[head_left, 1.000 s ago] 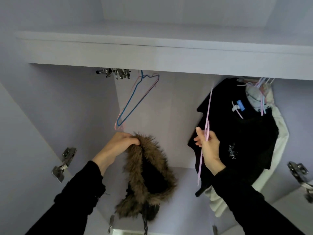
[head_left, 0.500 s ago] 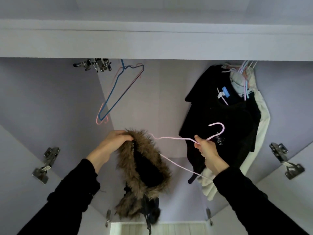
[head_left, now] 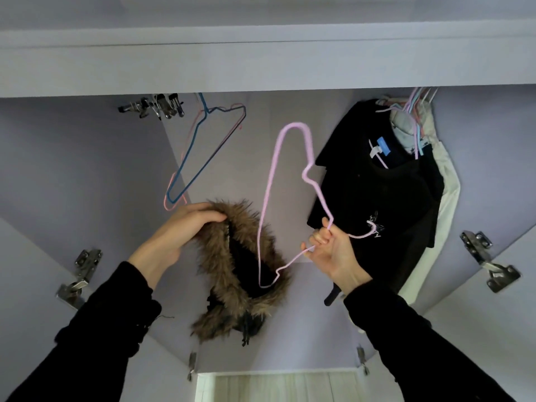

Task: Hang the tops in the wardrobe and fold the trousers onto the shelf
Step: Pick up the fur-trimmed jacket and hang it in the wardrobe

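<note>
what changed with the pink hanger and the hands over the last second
The right hand turned the pink hanger from edge-on to flat and swung it left, its lower end now in front of the fur-trimmed hood. The left hand still grips the hood; the hung black tops stayed put.

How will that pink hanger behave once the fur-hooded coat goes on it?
The pink hanger looks like thin wire, so it may flex or sag under the bulky coat. The right hand holds it by a light pinch, so it is probably light and apt to swing.
</note>
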`<action>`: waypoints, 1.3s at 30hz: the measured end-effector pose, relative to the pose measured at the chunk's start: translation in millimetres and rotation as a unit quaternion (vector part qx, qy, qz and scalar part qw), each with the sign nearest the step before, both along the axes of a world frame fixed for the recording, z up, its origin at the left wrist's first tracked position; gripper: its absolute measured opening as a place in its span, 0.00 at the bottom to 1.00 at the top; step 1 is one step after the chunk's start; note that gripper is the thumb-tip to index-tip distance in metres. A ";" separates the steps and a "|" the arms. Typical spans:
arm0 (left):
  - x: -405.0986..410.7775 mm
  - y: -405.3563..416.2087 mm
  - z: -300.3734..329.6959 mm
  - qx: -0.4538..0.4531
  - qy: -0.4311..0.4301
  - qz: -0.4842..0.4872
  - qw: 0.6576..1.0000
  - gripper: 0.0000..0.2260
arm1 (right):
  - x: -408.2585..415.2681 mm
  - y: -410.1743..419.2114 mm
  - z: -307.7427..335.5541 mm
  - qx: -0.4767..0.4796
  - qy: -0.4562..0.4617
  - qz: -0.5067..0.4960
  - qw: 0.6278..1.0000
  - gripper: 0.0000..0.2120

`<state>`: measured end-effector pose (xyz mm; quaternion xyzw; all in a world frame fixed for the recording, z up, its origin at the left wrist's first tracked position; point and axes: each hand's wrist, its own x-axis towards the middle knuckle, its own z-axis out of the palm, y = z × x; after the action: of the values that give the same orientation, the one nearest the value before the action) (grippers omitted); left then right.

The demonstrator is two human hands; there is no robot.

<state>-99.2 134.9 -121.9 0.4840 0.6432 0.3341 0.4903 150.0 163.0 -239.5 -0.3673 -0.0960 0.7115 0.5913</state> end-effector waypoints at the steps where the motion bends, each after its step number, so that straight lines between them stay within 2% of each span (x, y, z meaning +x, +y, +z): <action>1: -1.1 -0.3 3.6 0.010 -0.011 -0.001 1.000 0.04 | -7.6 1.5 -3.1 -0.005 -0.027 0.011 1.000 0.23; 5: -9.6 -1.3 17.9 0.051 -0.101 0.045 0.993 0.07 | -17.0 6.0 -17.7 -0.007 -0.195 0.028 0.980 0.17; 7: -23.2 -0.4 19.2 0.077 -0.056 0.093 0.991 0.07 | -13.9 8.6 -18.7 0.018 -0.336 0.015 0.941 0.19; 10: -42.0 1.5 8.1 0.105 0.111 0.126 0.980 0.08 | -11.3 11.1 -13.7 0.079 -0.538 0.009 0.839 0.23; 12: -45.4 2.4 -1.4 0.118 0.254 0.115 0.953 0.06 | -13.9 11.4 -5.2 0.121 -0.648 0.024 0.752 0.25; 14: -41.9 1.7 -6.5 0.126 0.366 0.091 0.917 0.09 | -19.0 11.5 8.6 0.155 -0.717 0.052 0.677 0.23; 17: -29.4 1.7 -9.2 0.156 0.410 0.039 0.898 0.11 | -27.5 11.7 31.6 0.215 -0.783 0.062 0.581 0.23; 19: -20.0 2.4 -12.8 0.168 0.419 -0.010 0.892 0.10 | -35.2 11.4 45.8 0.243 -0.800 0.072 0.543 0.24; 20: -15.0 2.8 -16.0 0.169 0.418 -0.032 0.892 0.09 | -39.1 11.8 52.1 0.249 -0.794 0.079 0.549 0.24; 22: -5.9 1.7 -22.7 0.174 0.413 -0.064 0.892 0.06 | -45.9 13.1 63.9 0.250 -0.760 0.079 0.595 0.25; 24: -0.2 0.7 -29.8 0.183 0.420 -0.098 0.883 0.09 | -48.3 13.4 73.5 0.249 -0.734 0.072 0.627 0.26; 26: 0.2 1.3 -33.6 0.194 0.459 -0.129 0.857 0.14 | -47.2 10.9 79.9 0.251 -0.725 0.073 0.638 0.26; 28: -0.8 4.1 -34.2 0.205 0.489 -0.158 0.833 0.14 | -45.0 7.2 82.5 0.249 -0.713 0.072 0.652 0.26; 30: 1.0 6.6 -33.5 0.213 0.497 -0.173 0.823 0.13 | -43.9 3.5 85.1 0.249 -0.700 0.070 0.665 0.26; 34: 7.2 5.1 -35.3 0.301 0.485 -0.148 0.808 0.08 | -38.5 1.9 88.2 0.241 -0.683 0.100 0.682 0.25; 37: 0.0 7.5 -38.9 0.346 0.448 -0.089 0.820 0.05 | -24.3 -0.6 92.4 0.267 -0.647 0.190 0.688 0.12; 38: -4.0 8.9 -41.0 0.347 0.444 -0.075 0.823 0.05 | -13.9 1.0 90.2 0.268 -0.648 0.212 0.680 0.10; 39: -7.7 9.0 -42.2 0.346 0.442 -0.063 0.825 0.05 | -0.3 4.5 83.4 0.262 -0.660 0.229 0.666 0.15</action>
<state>-106.9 143.9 -164.2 0.7572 0.6015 0.2534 -0.0267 149.7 167.4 -156.1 -0.5369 -0.7247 0.3416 0.2642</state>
